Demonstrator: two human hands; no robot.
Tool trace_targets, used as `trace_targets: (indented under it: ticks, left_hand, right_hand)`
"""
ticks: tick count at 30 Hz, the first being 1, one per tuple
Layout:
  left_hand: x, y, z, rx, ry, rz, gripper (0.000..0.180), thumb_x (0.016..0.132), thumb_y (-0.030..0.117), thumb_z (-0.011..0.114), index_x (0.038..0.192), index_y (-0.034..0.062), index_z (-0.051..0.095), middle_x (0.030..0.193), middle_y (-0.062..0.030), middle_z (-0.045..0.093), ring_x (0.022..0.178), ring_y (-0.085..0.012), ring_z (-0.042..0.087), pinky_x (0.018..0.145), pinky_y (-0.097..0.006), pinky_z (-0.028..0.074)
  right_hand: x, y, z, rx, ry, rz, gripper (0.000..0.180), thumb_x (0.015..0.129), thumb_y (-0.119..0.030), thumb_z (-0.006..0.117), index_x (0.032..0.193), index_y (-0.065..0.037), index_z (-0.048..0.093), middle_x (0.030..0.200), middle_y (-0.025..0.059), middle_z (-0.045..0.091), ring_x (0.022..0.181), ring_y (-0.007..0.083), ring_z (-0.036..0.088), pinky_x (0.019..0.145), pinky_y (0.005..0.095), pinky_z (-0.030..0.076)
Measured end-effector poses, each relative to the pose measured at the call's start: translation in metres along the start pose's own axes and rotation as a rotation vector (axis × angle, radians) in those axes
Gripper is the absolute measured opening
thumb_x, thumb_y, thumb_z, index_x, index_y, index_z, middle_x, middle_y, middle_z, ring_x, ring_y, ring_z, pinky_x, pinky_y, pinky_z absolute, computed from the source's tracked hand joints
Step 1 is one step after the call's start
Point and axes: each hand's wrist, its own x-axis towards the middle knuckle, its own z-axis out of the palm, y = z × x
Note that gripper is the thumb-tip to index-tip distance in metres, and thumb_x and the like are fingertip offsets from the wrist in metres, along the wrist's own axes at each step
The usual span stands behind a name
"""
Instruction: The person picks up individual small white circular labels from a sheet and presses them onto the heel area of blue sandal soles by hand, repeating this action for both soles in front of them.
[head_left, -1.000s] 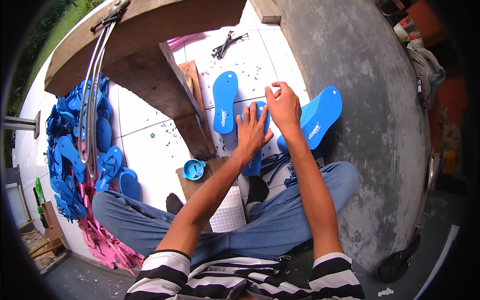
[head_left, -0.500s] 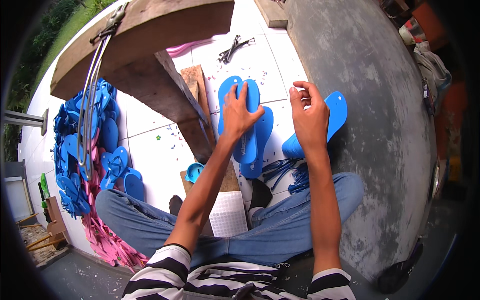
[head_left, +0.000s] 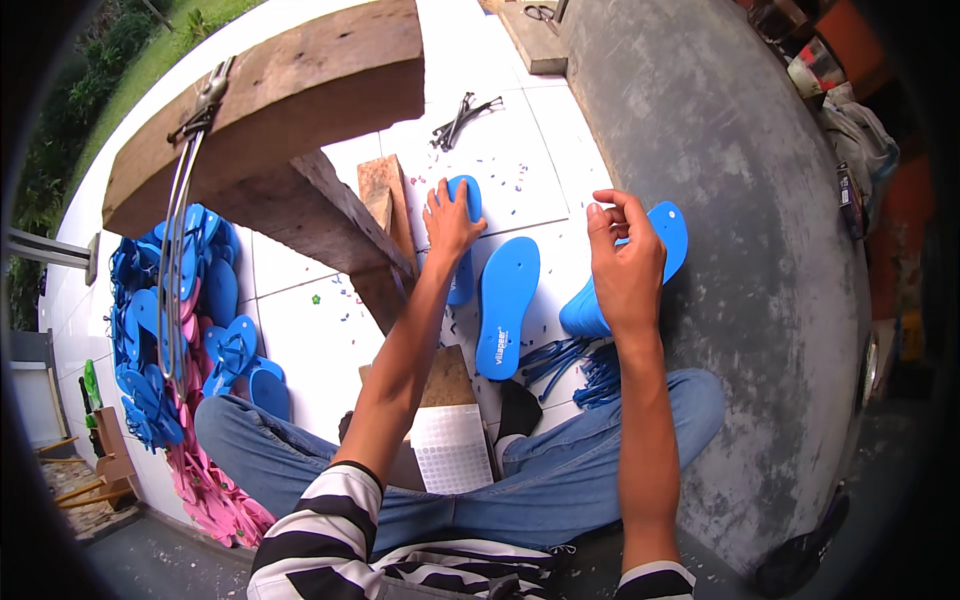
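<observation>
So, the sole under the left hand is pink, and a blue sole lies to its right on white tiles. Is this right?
Not quite: the head view shows the sole under the left hand is blue, not pink. The rest holds.

White lettering [head_left: 499, 346] marks the middle blue sole [head_left: 511, 290] and, partly hidden, the left blue sole [head_left: 462, 280].

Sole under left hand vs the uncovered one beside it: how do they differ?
The left hand partly hides the covered sole; the free sole shows whole. The covered sole lies farther forward and left; the free sole sits closer in. Both are blue with white print.
</observation>
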Motion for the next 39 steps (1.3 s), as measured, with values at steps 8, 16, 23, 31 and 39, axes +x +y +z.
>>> trace_targets:
  ticks: [8,16,23,31,39]
  left_hand:
    - [0.003,-0.005,-0.005,0.087,0.009,-0.001,0.087,0.070,0.034,0.084,0.148,0.0157,0.048,0.156,-0.0217,0.036,0.141,-0.0424,0.037,0.106,-0.055,0.042]
    - [-0.016,-0.001,-0.019,0.003,0.298,0.106,0.066,0.083,0.027,0.073,0.143,0.0079,0.051,0.151,-0.0188,0.044,0.136,-0.0398,0.042,0.108,-0.052,0.040]
    - [-0.112,0.047,-0.034,-0.186,0.130,0.291,0.046,0.087,0.018,0.065,0.131,0.0038,0.061,0.141,-0.0107,0.056,0.129,-0.0347,0.047,0.102,-0.047,0.042]
    - [-0.127,0.043,-0.008,-0.056,0.114,0.387,0.055,0.089,0.023,0.065,0.140,0.0042,0.056,0.151,-0.0062,0.049,0.130,-0.0327,0.045,0.102,-0.045,0.041]
    - [-0.130,0.048,-0.002,0.018,0.123,0.401,0.056,0.089,0.022,0.064,0.142,0.0052,0.055,0.151,-0.0048,0.048,0.129,-0.0305,0.045,0.103,-0.043,0.039]
  right_hand:
    - [-0.003,0.006,0.018,0.033,-0.084,0.039,0.022,0.097,-0.015,0.064,0.112,0.001,0.066,0.082,0.0080,0.065,0.064,0.0120,0.055,0.061,0.0311,0.048]
    - [-0.001,0.077,0.083,0.291,-0.306,0.222,0.030,0.095,-0.018,0.065,0.119,-0.001,0.063,0.092,0.0097,0.070,0.072,0.0132,0.064,0.062,0.0293,0.051]
    - [-0.007,0.163,0.114,0.284,-0.305,0.443,0.034,0.089,-0.014,0.071,0.119,0.000,0.063,0.096,0.0113,0.073,0.073,0.0131,0.066,0.064,0.0302,0.052]
    - [-0.010,0.179,0.125,0.072,-0.257,0.430,0.032,0.087,-0.014,0.073,0.116,-0.004,0.065,0.092,0.0129,0.076,0.080,0.0200,0.071,0.072,0.0348,0.055]
    - [-0.011,0.193,0.136,0.135,-0.240,0.412,0.031,0.085,-0.016,0.074,0.114,-0.006,0.065,0.090,0.0120,0.077,0.079,0.0208,0.072,0.074,0.0350,0.055]
